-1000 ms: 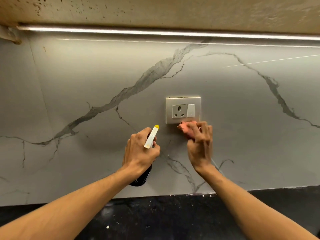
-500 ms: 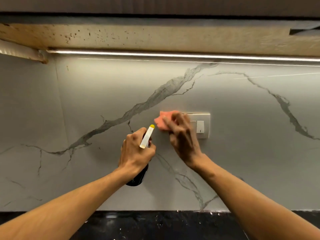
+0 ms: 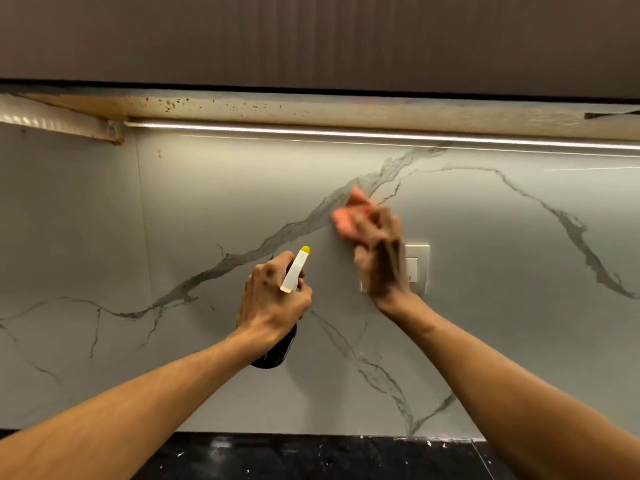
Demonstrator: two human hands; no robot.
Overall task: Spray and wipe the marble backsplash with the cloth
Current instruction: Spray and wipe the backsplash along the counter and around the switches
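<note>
1. A person is standing in front of the marble backsplash (image 3: 207, 209). It is a pale grey wall with dark wiggly lines running across it.
2. The left hand (image 3: 273, 299) is holding a spray bottle (image 3: 277, 351) up in the air, close to the wall. It is lower than the cloth and to the left of it.
3. The fingers of the left hand are curling tight round the neck of the bottle.
4. The dark body of the bottle is poking out below the hand. The white spray head (image 3: 294, 271), with its yellow tip, is sticking out above the hand and pointing up at the wall.
5. The right hand (image 3: 379, 261) is pushing a pink cloth (image 3: 349, 216) against the marble, higher up than the bottle.
6. The cloth is sitting right on the big dark line in the marble. Most of it is showing above and to the left of the fingers.
7. The right hand is looking very blurry. Its fingers are lying over the cloth, but I cannot tell if they are spread out, close together or pinching it.
8. A cream socket plate (image 3: 417, 268) is peeking out on the wall just behind the right hand. The hand is covering its left part.
9. A light strip (image 3: 346, 133) is glowing along the top of the backsplash. Above it are a spotty wooden board (image 3: 311, 109) and a dark cabinet (image 3: 311, 36).
10. A black speckled countertop (image 3: 311, 459) is running along the bottom, and both bare arms are reaching over it.
</note>
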